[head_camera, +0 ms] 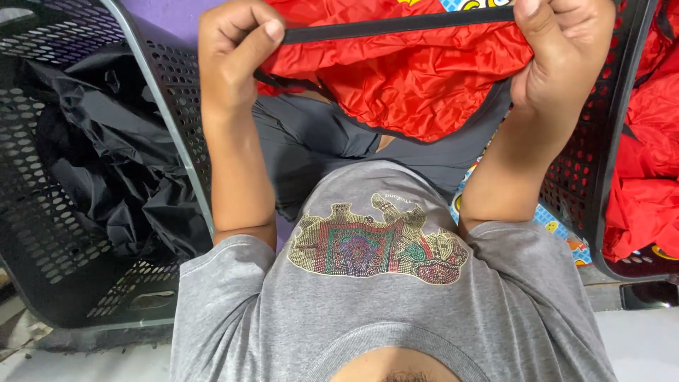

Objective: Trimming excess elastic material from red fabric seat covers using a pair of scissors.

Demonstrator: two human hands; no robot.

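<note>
Head view looking straight down the torso: both hands are holding up 1 red garment (417, 78) by its black edge band (396, 25). The left hand (237, 49) is pinching the band between thumb and curled fingers, its grip pressed together on the band's left end; the right hand (566, 46) is closing over the right end, thumb laid over the band, fingers wrapped behind so exactly how they are pressing cannot be told. The band is running nearly level from left to right between the 2 hands, pulled taut, so its long axis is lying across the body, with each hand at 1 end and neither nearer the middle. The red cloth is hanging down from the band toward the lap, draping over the dark grey trousers (318, 141) and sitting just above the grey shirt (382, 311) with its beaded picture. A black perforated basket (64, 233) is standing on the left, holding crumpled black fabric (120, 170); it is just beside the left forearm. A 2nd dark perforated basket (598, 191) is standing on the right, just beside the right forearm, with more red cloth (647, 184) piled in it. A colourful patterned mat (555, 223) is showing under the right elbow.
</note>
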